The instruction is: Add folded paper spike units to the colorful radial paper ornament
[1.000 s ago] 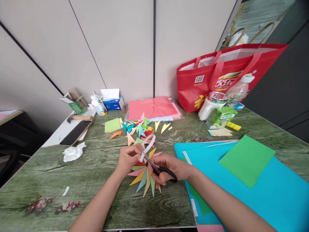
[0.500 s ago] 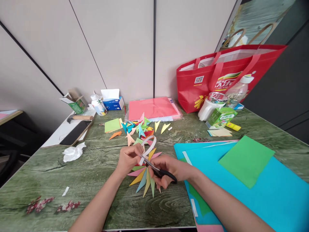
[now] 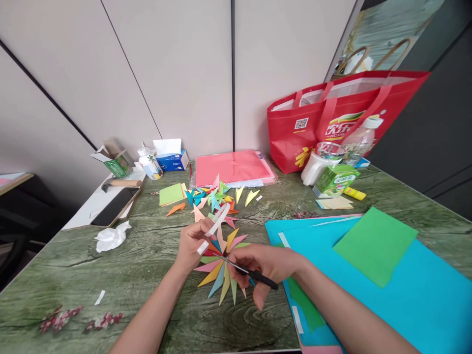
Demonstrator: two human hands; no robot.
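Note:
My left hand (image 3: 191,245) pinches a narrow white strip (image 3: 220,219), which looks like double-sided tape and slants up to the right. A short white piece (image 3: 202,247) sits at the fingers of this hand, apart from the long strip. My right hand (image 3: 266,263) is closed around black-handled scissors (image 3: 258,278), whose blades point left, below the short piece, and look nearly together. Under both hands lies a round pinwheel of folded paper points (image 3: 217,282) in many colours, partly hidden by the hands. Behind it is a heap of loose folded paper pieces (image 3: 216,199).
Blue paper sheets (image 3: 398,309) with a green square (image 3: 376,246) on top lie at right. A red bag (image 3: 291,140), a green box (image 3: 336,181) and a bottle (image 3: 359,142) stand behind. At left are a crumpled tissue (image 3: 112,237), a phone (image 3: 115,205) and a hammer (image 3: 123,183).
A short piece has come off the white strip and now rests at my left fingers. The scissors have moved slightly down and away from the strip; the strip's loop has straightened.

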